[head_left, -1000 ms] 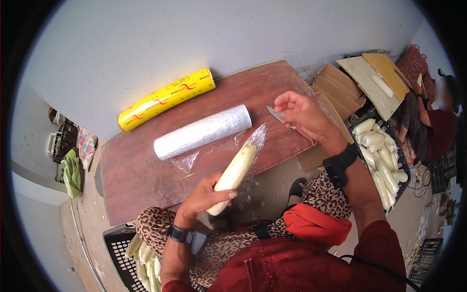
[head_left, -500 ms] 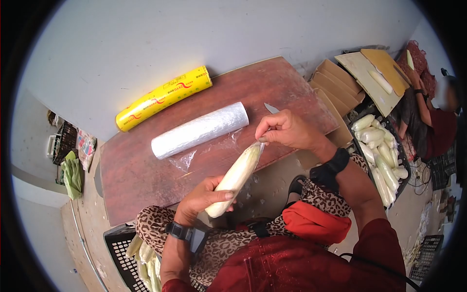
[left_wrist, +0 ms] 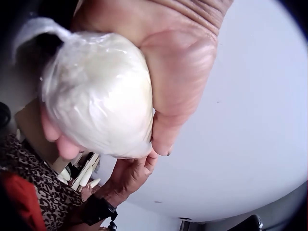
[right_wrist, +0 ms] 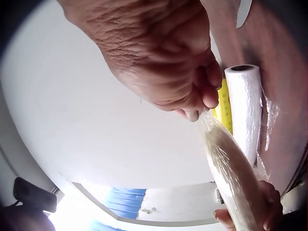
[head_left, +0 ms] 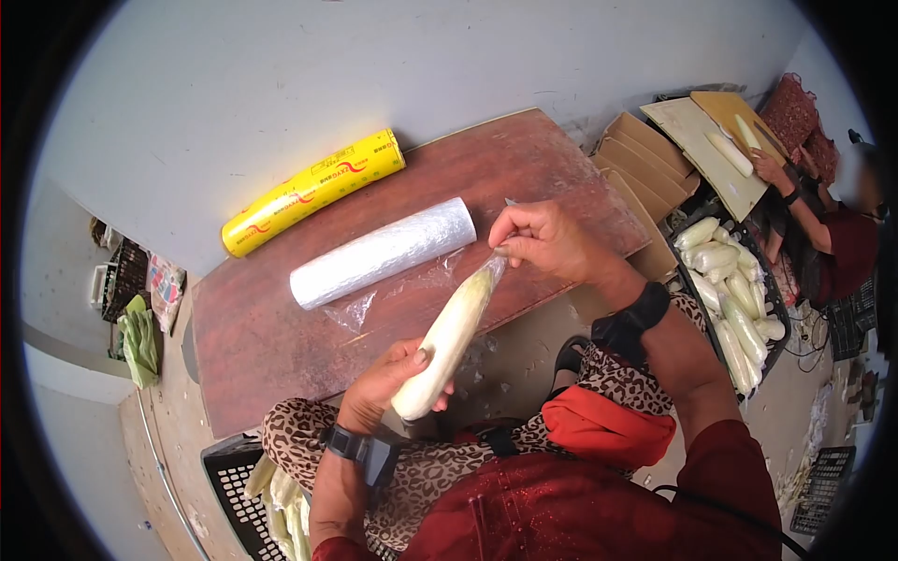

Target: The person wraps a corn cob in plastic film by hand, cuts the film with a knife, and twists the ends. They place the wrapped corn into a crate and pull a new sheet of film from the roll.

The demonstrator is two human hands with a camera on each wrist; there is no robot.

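Note:
My left hand (head_left: 379, 381) holds a pale peeled vegetable stalk (head_left: 447, 341) wrapped in clear cling film, with the thumb along its side. The stalk slants up and away, over the table's near edge. At its upper end, my right hand (head_left: 554, 243) pinches the gathered film (right_wrist: 208, 115) between thumb and fingertips. In the left wrist view the stalk's lower end (left_wrist: 98, 96) shows film close around it and a loose twist of film at one side. A knife (right_wrist: 244, 12) lies on the table beyond my right hand, mostly hidden by it in the head view.
On the reddish table (head_left: 253, 374) lie a white film roll (head_left: 383, 252) and a yellow printed roll (head_left: 313, 192). Crates of wrapped stalks stand at right (head_left: 734, 299) and lower left (head_left: 238, 486). Cardboard (head_left: 645, 164) leans beside the table. Another person (head_left: 842, 243) sits at far right.
My right hand came from above the knife down to the stalk's upper end and took the loose film there. The left hand keeps holding the stalk, its thumb shifted slightly upward.

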